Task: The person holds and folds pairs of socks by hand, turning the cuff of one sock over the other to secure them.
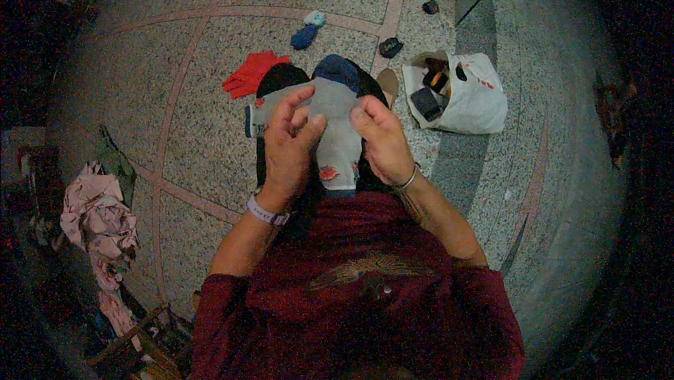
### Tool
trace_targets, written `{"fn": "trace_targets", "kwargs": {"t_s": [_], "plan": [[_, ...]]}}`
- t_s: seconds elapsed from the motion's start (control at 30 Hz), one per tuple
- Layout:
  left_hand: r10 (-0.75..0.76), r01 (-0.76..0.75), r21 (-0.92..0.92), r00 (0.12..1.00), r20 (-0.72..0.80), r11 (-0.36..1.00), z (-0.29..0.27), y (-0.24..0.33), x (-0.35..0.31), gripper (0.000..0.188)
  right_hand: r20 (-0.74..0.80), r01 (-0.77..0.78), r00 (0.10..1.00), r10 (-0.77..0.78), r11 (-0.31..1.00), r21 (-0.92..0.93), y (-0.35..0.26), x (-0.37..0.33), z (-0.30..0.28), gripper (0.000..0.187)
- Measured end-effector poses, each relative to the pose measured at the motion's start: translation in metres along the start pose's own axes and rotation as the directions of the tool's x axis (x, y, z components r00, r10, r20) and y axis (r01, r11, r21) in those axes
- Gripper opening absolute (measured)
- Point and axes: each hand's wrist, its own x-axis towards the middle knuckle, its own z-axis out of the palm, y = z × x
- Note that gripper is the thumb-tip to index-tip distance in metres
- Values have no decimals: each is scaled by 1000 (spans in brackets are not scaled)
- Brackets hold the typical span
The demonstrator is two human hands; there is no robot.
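Note:
A grey sock (337, 124) lies lengthwise over my lap, its blue toe pointing away from me and a red motif near its cuff. Over its left edge is my left hand (288, 141), fingers apart and slightly bent, the thumb tip at the cloth. At the right edge my right hand (382, 138) is closed, with thumb and forefinger on the sock's border; its other fingers are mostly hidden. A second grey sock (254, 122) with a dark blue edge and red motif rests across my left leg, partly behind my left hand.
On the speckled floor beyond my knees are a red cloth (254, 72), a blue rolled bundle (303, 37), a pale bundle (315, 18) and a dark bundle (390, 47). A white bag (477, 96) with dark items stands right. Crumpled pink cloth (98, 204) lies left.

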Motion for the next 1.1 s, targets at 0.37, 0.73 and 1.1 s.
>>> {"fn": "trace_targets", "kwargs": {"t_s": [0.37,0.73,1.1], "plan": [[-103,103,101,995,2,990,5,4,3,20,6,84,996,-88,924,-373,-12,-8,17,18],[-197,173,-308,979,-49,935,8,-12,0,22,-52,72,991,-120,835,-546,-18,-14,17,20],[191,-164,265,979,-78,950,10,-13,2,20,-53,203,965,-257,859,-470,-15,-9,27,23]]}}
